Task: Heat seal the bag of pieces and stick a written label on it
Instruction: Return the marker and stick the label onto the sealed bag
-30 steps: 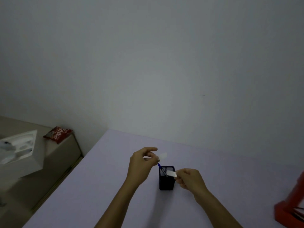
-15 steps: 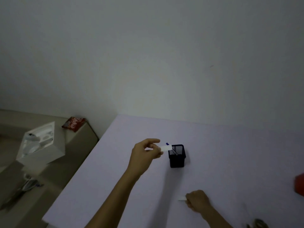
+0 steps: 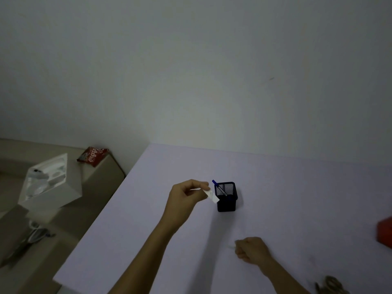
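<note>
While the left hand [image 3: 186,194] hovers above the pale surface [image 3: 297,187], its thumb and fingers pinch a small white label [image 3: 212,196] just beside a black mesh pen holder [image 3: 226,197] — the label's lower corner overlaps the holder's near rim in this view. A blue-capped pen [image 3: 218,187] leans inside the holder. Nearer the body, the right hand [image 3: 252,249] rests on the surface with fingers curled closed over a thin pale scrap [image 3: 232,247], too faint to identify. At the right edge sits a red object [image 3: 385,232], cut off by the frame — no bag is in view.
</note>
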Demonstrator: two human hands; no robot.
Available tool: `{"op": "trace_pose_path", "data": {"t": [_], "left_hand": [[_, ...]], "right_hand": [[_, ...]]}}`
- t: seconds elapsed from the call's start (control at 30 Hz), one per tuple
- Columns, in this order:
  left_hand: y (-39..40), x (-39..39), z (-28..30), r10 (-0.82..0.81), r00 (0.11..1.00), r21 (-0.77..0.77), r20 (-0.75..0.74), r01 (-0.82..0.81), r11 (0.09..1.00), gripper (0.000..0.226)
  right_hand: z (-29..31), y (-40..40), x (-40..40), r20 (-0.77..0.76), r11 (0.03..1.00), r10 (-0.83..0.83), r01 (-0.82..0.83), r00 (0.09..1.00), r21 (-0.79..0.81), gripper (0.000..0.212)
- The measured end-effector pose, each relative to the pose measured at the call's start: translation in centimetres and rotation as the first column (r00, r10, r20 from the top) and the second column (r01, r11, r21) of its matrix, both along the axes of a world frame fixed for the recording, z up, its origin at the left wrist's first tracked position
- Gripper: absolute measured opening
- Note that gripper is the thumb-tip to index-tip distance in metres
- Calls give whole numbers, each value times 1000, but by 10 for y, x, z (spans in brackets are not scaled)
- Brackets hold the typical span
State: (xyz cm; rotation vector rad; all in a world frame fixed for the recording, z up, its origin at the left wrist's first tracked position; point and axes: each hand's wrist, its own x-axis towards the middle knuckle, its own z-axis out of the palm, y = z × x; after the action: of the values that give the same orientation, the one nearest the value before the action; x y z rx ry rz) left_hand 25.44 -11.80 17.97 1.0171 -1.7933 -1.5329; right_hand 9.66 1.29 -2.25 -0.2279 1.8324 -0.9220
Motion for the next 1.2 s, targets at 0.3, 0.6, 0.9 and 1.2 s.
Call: {"op": "trace_pose_path", "data": {"t": [0.3, 0.6, 0.9, 1.2], "left_hand": [[-2, 0, -4, -33, 994, 48, -104, 39, 998, 25], [-8, 2, -64, -44, 981, 48, 188, 35, 998, 14], [9, -6, -150, -81, 910, 156, 406, 18, 988, 18], [7, -6, -180, -140, 768, 218, 625, 0, 976, 38]], "right_hand": [[-6, -1, -6, -18, 999, -7, 6, 1000, -32, 9], [-9, -4, -7, -19, 998, 33, -34, 999, -61, 9], [-6, -2, -12, 9, 998, 33, -32, 999, -49, 10], [-3, 6, -12, 5, 998, 30, -29, 1000, -52, 7]]}}
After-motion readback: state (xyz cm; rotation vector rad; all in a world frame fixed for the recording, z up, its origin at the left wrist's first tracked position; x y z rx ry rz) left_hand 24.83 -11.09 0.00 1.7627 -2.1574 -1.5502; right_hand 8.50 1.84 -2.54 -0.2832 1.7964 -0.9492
